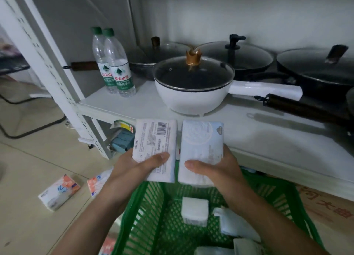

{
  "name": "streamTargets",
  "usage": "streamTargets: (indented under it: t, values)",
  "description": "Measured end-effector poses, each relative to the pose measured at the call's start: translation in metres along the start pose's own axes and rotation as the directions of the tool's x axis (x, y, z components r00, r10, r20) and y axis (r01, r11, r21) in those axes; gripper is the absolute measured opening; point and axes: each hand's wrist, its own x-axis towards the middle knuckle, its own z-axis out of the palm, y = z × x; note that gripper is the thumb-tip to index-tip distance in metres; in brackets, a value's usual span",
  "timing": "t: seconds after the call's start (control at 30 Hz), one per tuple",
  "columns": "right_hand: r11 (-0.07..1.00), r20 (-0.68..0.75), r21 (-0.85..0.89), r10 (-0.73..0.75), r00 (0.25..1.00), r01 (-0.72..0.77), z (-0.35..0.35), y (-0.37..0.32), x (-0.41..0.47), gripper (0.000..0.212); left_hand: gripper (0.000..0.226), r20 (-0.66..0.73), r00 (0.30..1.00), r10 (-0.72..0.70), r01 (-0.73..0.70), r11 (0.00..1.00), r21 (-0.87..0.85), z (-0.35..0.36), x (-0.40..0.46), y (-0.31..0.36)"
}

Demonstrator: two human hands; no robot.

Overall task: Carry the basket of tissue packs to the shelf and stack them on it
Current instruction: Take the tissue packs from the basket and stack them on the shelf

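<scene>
Head view. The left hand (134,166) grips a white tissue pack (156,149), barcode side up, thumb across its near face and fingers curled beneath. The right hand (214,170) grips a pale blue tissue pack (201,151) in the same manner, thumb on top. The two packs are held side by side, just apart, above the far rim of the green basket (153,216) and in front of the edge of the white shelf (268,132).

The basket stands on the floor against the shelf and contains further packs, one of them a small white pack (194,213) on its mesh bottom. Two orange-printed packs (59,192) lie loose on the floor to the left.

On the shelf: two water bottles (115,66), a white lidded pot (193,86) and several dark pans (316,68) behind it. Bare shelf surface lies in front of the pot.

Assessment: the packs appear light, soft and compressible, wrapped in smooth film that may slip. Holding across the short width, thumb opposed to fingers, looks adequate. Stacks are likely to slide unless faces are laid flat and square.
</scene>
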Motion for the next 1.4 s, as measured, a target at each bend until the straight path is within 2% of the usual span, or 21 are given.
streamTargets:
  t: [0.13, 0.27, 0.63, 0.8, 1.0, 1.17, 1.33, 1.4]
  values:
    - [0.999, -0.039, 0.030, 0.036, 0.999, -0.035, -0.001, -0.039, -0.002, 0.071, 0.064, -0.027, 0.999, -0.040, 0.038, 0.997, -0.061, -0.003, -0.003, 0.040]
    - [0.993, -0.040, 0.013, 0.114, 0.993, -0.113, 0.007, -0.109, -0.024, 0.073, 0.057, -0.067, 0.990, -0.120, 0.113, 0.988, -0.102, -0.007, -0.021, 0.110]
    - [0.956, 0.013, -0.102, 0.276, 0.961, -0.274, 0.052, -0.393, -0.111, 0.103, 0.065, -0.147, 0.954, -0.262, 0.248, 0.963, -0.106, -0.037, -0.110, 0.387]
    - [0.970, 0.014, -0.103, 0.224, 0.975, -0.221, 0.080, -0.545, -0.122, 0.089, 0.046, -0.153, 0.963, -0.220, 0.203, 0.972, -0.115, -0.062, -0.135, 0.531]
    - [0.986, -0.037, -0.115, 0.120, 0.992, -0.124, 0.120, -0.696, -0.128, 0.093, 0.068, -0.100, 0.988, -0.115, 0.105, 0.990, -0.097, -0.099, -0.139, 0.680]
    - [0.993, -0.070, -0.097, 0.053, 0.996, -0.060, 0.145, -0.759, -0.130, 0.088, 0.074, -0.015, 0.995, -0.102, 0.100, 0.989, -0.107, -0.129, -0.135, 0.739]
    - [0.995, -0.070, -0.088, 0.042, 0.997, -0.048, 0.160, -0.794, -0.117, 0.091, 0.070, 0.057, 0.996, -0.072, 0.077, 0.993, -0.091, -0.145, -0.113, 0.780]
    - [0.995, -0.077, -0.093, 0.031, 0.997, -0.038, 0.162, -0.806, -0.107, 0.095, 0.061, 0.051, 0.997, -0.053, 0.057, 0.995, -0.079, -0.145, -0.099, 0.793]
